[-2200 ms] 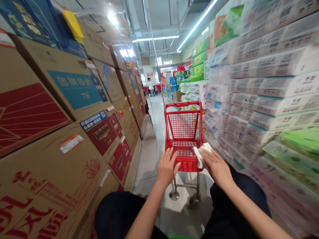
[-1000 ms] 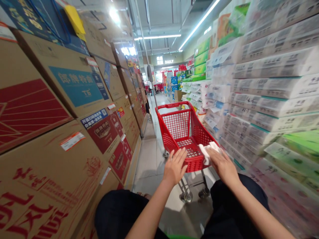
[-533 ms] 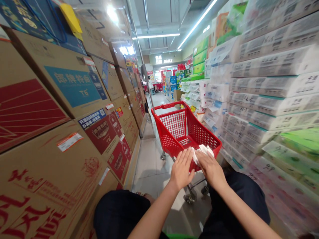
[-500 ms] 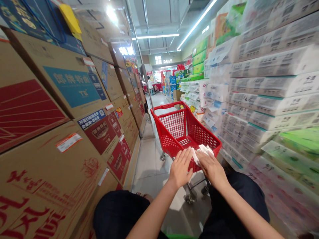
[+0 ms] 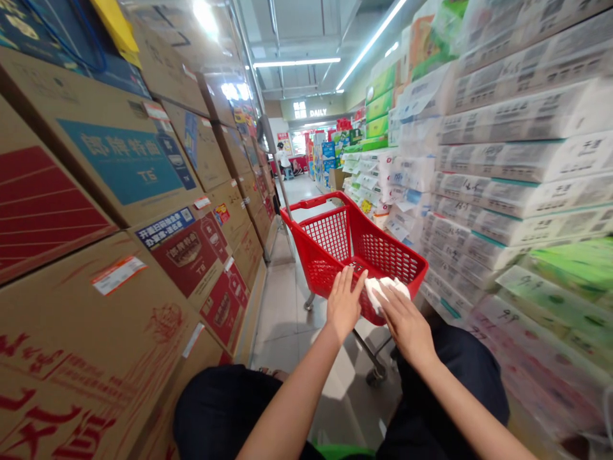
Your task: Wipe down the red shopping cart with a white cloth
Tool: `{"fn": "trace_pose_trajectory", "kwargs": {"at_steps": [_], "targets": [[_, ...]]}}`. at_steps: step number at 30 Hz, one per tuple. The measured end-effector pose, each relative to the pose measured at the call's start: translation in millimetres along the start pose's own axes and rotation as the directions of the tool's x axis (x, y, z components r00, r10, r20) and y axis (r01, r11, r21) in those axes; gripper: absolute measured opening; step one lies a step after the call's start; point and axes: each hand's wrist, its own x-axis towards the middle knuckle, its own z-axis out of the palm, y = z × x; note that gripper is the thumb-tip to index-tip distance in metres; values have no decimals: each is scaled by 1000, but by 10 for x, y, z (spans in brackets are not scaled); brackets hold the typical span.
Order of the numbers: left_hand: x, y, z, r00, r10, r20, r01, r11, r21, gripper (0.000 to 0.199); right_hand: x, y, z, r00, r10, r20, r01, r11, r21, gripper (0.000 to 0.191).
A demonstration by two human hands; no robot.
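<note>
We rest our left hand (image 5: 345, 303), fingers slightly spread, and lay our right hand (image 5: 406, 321), fingers straight over a white cloth (image 5: 374, 291), on the near edge of the red cart (image 5: 357, 225); farther along we see wrapped packs (image 5: 368, 167) and, beyond, a person (image 5: 283, 157)

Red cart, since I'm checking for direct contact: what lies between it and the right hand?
The head view shows a white cloth between the right hand and the red cart.

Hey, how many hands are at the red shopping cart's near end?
2: the left hand at the red shopping cart's near rim, and the right hand beside it, over a white cloth. Neither is hidden.
</note>
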Motion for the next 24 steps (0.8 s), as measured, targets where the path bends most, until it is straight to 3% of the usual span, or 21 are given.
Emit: {"fn": "trace_pose_trajectory", "kwargs": {"at_steps": [3, 7, 12, 15, 20, 24], "targets": [[9, -1, -47, 1000, 22, 3, -22, 1000, 14, 91, 11, 85, -31, 998, -60, 26, 60, 998, 20, 66], [21, 12, -118, 998, 65, -5, -65, 998, -12, 87, -2, 378, -47, 991, -123, 52, 118, 990, 83, 67], [37, 108, -144, 995, 99, -7, -100, 995, -32, 83, -35, 619, -52, 998, -70, 8, 69, 992, 107, 58], [56, 54, -165, 991, 136, 1, -136, 990, -21, 83, -58, 695, -85, 1000, -18, 5, 17, 995, 97, 56], [114, -193, -154, 1000, -5, -7, 5, 1000, 8, 94, -110, 781, -71, 998, 58, -4, -58, 997, 52, 55], [124, -179, -94, 998, -66, 2, 66, 998, -19, 94, -40, 725, 52, 993, 103, -61, -104, 994, -21, 53]]}}
